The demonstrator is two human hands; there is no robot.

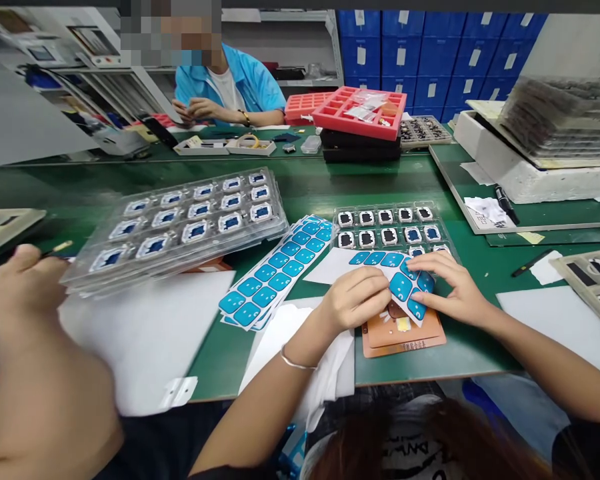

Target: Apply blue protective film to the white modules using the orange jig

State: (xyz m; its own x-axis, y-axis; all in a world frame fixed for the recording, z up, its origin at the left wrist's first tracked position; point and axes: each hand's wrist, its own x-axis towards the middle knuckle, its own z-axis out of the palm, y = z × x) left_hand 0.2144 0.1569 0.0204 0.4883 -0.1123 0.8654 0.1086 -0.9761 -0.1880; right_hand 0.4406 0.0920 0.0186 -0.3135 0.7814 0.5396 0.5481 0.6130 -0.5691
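My left hand [357, 297] pinches the lower left edge of a bent white sheet with blue rounded stickers [401, 285]. Across that sheet's right side lie the fingers of my right hand [447, 287], its thumb near the lower edge and its fingertips at the top. Under the sheet is an orange-brown card [405, 343]. Just behind my hands a clear tray [373, 227] holds rows of small white-framed parts with black or blue centres. A fanned stack of blue sticker sheets [280, 267] lies left of my left hand, with crumpled white paper [280, 340] below it.
At the left, stacked clear trays [195, 220] hold white and blue parts. Another person's arm [35, 353] reaches in at far left. Across the table sits a person in a blue shirt [253, 77]. Red trays [360, 110], a foam box [525, 167] and a pen [506, 203] stand beyond.
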